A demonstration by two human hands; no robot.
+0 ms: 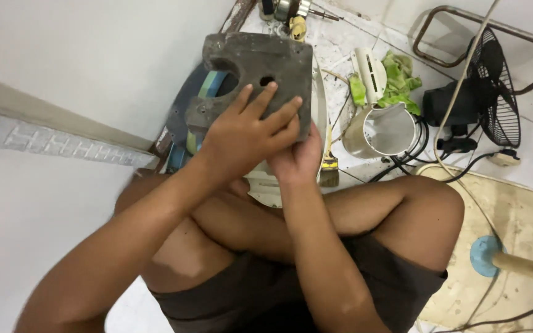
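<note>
Both of my hands hold up a flat dark grey block (265,61) with a round hole and a curved cut-out on its left side. My left hand (245,132) lies spread over its lower face, fingers pointing up to the hole. My right hand (300,157) grips the block's lower right edge from beneath, partly hidden by the left hand. I sit cross-legged on the floor, and a white plastic part (266,188) shows just under my hands.
An open white kettle (384,132) lies ahead on the right, beside a green cloth (402,77) and black cables (417,160). A black fan (495,86) stands at the far right. A cream fan base (513,216) with a blue collar is beside my right knee. White wall fills the left.
</note>
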